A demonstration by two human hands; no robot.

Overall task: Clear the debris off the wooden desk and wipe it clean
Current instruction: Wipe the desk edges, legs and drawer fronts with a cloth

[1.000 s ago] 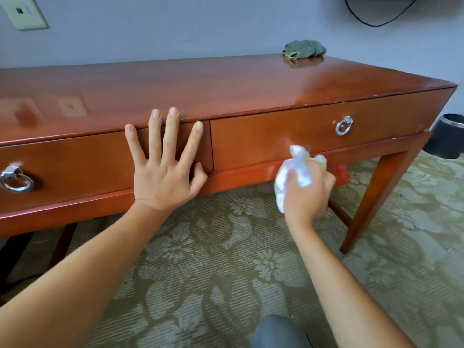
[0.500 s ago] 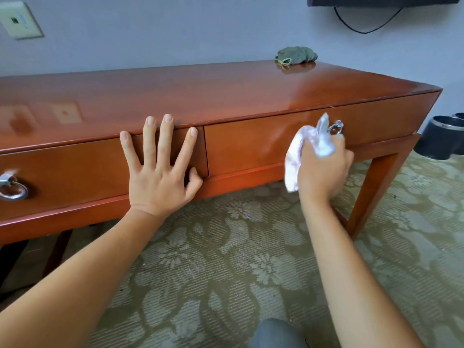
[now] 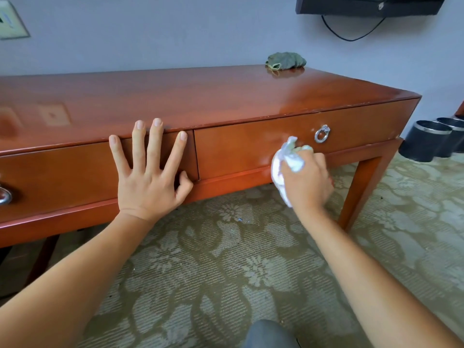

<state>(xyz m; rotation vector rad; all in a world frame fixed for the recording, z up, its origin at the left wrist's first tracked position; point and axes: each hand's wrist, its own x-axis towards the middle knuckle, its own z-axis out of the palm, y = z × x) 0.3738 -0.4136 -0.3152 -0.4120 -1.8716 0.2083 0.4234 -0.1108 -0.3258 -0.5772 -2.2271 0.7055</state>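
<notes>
Left hand lies flat, fingers spread, on the bench's left drawer front; right hand presses a crumpled white cloth against the right drawer.

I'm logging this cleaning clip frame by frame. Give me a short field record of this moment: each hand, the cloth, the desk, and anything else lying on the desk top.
left hand: fingers spread, flat against the left drawer front
right hand: grips a crumpled white cloth
cloth: pressed to the right drawer front, left of the ring handle
desk: glossy wooden top
on top: a green rag at the far right corner
</notes>
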